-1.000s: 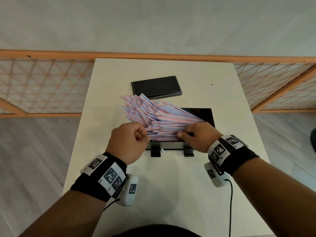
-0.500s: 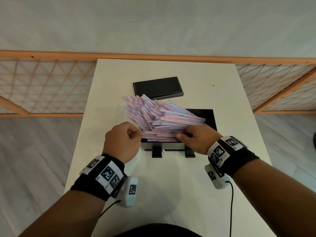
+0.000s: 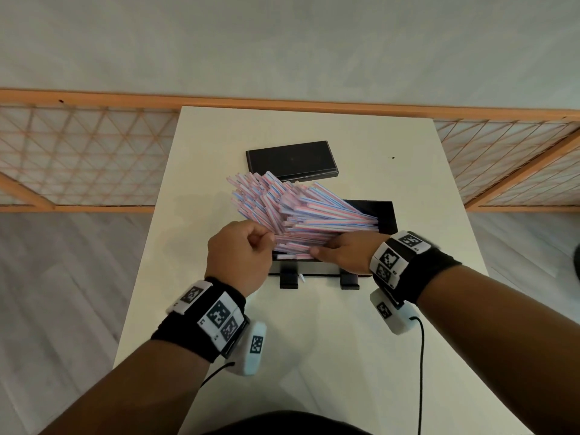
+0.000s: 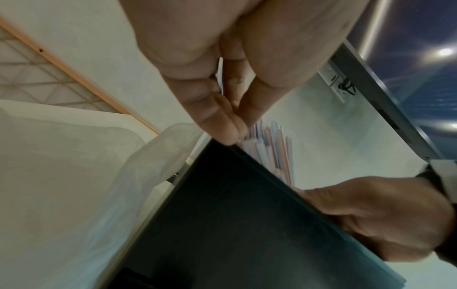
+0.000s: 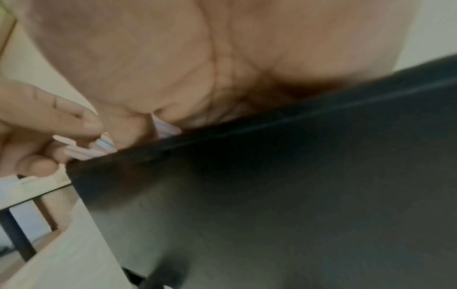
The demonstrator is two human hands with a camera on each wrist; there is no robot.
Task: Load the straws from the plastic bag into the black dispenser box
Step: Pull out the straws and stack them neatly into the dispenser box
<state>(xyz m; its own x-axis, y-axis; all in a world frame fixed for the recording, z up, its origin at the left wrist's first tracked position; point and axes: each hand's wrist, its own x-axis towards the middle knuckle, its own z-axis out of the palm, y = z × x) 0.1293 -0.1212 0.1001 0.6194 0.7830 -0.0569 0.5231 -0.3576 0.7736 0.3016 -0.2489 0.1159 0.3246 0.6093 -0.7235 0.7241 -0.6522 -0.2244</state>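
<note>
A thick fan of pink, white and blue striped straws [image 3: 301,208] lies slanted across the open top of the black dispenser box [image 3: 386,215], with its left ends sticking out past the box. My left hand [image 3: 266,240] is curled at the box's front left corner and pinches the near straw ends [image 5: 94,148]. At the front edge my right hand [image 3: 326,249] grips the lower straws, thumb pointing left. The clear plastic bag [image 4: 158,156] lies slack on the table to the left of the box [image 4: 247,224]; my left hand hides it in the head view.
The box's flat black lid [image 3: 292,160] lies behind the straws on the white table [image 3: 314,356]. Two black feet [image 3: 288,279] stick out at the box's front. A wooden lattice rail [image 3: 78,158] runs behind and beside the table.
Both hands stay on the straws. The left hand drew a little to the left, then came back to the straw ends. The fan has barely shifted.
</note>
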